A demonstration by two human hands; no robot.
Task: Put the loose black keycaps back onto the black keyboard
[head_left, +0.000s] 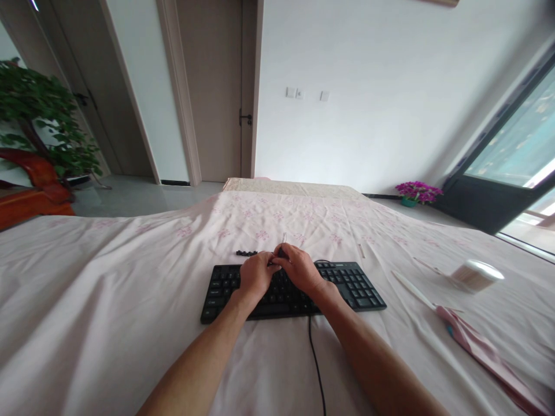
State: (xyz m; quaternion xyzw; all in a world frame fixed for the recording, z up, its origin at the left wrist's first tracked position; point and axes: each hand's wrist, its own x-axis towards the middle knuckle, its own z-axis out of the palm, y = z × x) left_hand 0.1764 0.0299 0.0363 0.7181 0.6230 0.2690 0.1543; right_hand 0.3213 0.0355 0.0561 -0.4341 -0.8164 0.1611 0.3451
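A black keyboard (286, 300) lies on the cloth in front of me, with both hands over its upper middle part. My right hand (299, 266) is closed around a small wire keycap puller (284, 237), whose thin wire loops stick up beyond the fingers. Fingertips of my left hand (256, 271) are pinched together and meet the right hand's fingers; whatever they hold is hidden. Just behind the keyboard's top edge, several loose black keycaps (246, 253) sit in a row. The hands and forearms cover many of the middle keys.
To the right are a round clear tub of cotton swabs (477, 275), a loose swab (427, 265), a white stick (411, 288) and a pink cloth (477, 346). Another thin stick (361, 251) lies behind the keyboard. A black cable (316, 358) runs toward me across the patterned tablecloth (130, 323).
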